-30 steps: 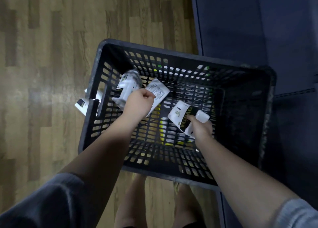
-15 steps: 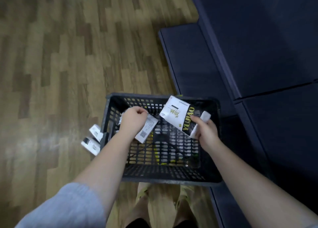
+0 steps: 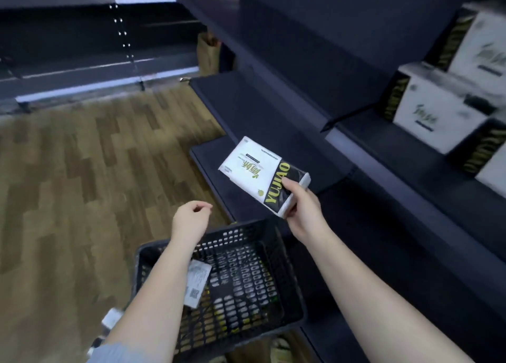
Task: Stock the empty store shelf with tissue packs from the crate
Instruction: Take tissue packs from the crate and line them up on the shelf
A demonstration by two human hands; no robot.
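Note:
My right hand point(image 3: 302, 208) grips a white and black tissue pack point(image 3: 262, 175) with yellow lettering, held in the air above the crate and in front of the dark lower shelves point(image 3: 246, 110). My left hand point(image 3: 191, 220) hovers over the crate's far rim, fingers loosely curled, holding nothing. The black perforated crate point(image 3: 290, 288) stands on the floor below me. One white pack point(image 3: 197, 286) lies inside it, partly hidden by my left forearm.
Several tissue packs point(image 3: 435, 108) are stacked on the shelf at the upper right. Another dark shelving unit point(image 3: 82, 47) runs along the back. A pack point(image 3: 111, 317) lies on the wood floor left of the crate. A brown bag point(image 3: 209, 50) stands beyond the shelf end.
My view has risen from the crate to the shelves. The right hand lifted its pack up and out of the crate. The left hand let go of its pack, which now lies in the crate.

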